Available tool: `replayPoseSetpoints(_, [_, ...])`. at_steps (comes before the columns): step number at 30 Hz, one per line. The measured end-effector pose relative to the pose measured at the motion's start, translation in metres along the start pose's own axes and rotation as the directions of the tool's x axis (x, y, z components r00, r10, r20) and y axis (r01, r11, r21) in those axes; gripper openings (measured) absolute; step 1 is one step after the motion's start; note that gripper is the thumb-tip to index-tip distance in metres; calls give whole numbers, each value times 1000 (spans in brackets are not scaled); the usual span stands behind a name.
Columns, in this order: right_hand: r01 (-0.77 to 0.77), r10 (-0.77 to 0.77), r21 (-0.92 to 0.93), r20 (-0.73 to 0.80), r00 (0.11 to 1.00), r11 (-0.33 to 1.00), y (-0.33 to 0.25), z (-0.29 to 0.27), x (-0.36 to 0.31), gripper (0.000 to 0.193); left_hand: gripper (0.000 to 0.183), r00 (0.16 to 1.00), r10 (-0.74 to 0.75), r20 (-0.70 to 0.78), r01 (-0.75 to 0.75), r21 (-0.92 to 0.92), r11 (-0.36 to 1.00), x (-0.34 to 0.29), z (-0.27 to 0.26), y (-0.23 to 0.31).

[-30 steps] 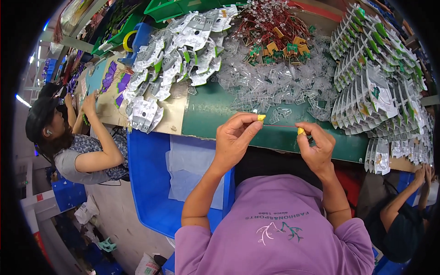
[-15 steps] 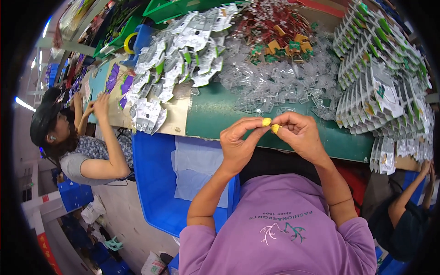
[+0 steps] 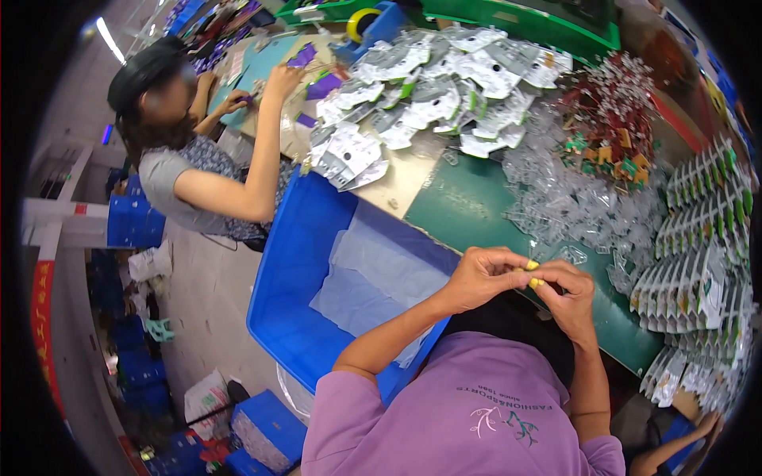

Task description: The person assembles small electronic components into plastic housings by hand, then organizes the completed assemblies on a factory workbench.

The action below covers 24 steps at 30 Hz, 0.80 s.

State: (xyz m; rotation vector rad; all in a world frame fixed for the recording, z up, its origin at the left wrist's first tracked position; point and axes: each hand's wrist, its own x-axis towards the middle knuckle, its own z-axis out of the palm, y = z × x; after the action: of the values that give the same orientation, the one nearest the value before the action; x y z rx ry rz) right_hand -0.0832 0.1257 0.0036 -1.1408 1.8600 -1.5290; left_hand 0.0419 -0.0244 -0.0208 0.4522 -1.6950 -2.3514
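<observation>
My left hand (image 3: 486, 281) and my right hand (image 3: 571, 297) meet above the near edge of the green table top (image 3: 468, 198). Both have thumb and forefinger pinched, with the fingertips of the two hands touching or nearly so. Yellow coverings (image 3: 536, 282) wrap a fingertip on each hand. Whatever is between the fingers, if anything, is too small or hidden to make out. Just beyond my hands lies a heap of clear plastic pieces (image 3: 548, 186), with a few loose ones near my fingers.
White-and-grey plastic shells (image 3: 429, 95) are heaped at the far left of the table. Red wires (image 3: 607, 99) with small boards lie behind the clear pieces. Stacked shells (image 3: 690, 278) stand at right. A blue bin (image 3: 294, 262) is beside me. A co-worker (image 3: 198, 174) works at left.
The view has turned left, so the table's things stand farther right and more of the bin shows. My hands, slightly apart before, now meet at the fingertips.
</observation>
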Motion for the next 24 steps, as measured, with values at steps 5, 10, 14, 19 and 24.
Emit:
replayPoseSetpoints(5, [-25, 15, 100, 98, 995, 995, -8, 18, 16, 16, 24, 897, -347, 273, 441, -601, 667, -5, -32, -3])
replayPoseSetpoints(10, [-93, 118, 159, -153, 981, 983, 0, 8, 16, 10, 38, 937, 318, -144, -120, 724, 679, 6, -82, 50])
replayPoseSetpoints(14, [-191, 204, 108, -127, 971, 976, 1, 1, 12, 9, 41, 653, 746, -128, 146, 988, 42, 32, -161, 65])
replayPoseSetpoints(19, [-116, 109, -52, -127, 986, 992, -4, 6, 0, 8, 35, 695, 678, -238, 310, 951, 16, 47, -194, 60])
replayPoseSetpoints(24, [-241, 218, -97, -204, 954, 966, 6, -17, -18, 9, 30, 674, 734, -89, 280, 950, -142, 38, -176, 85])
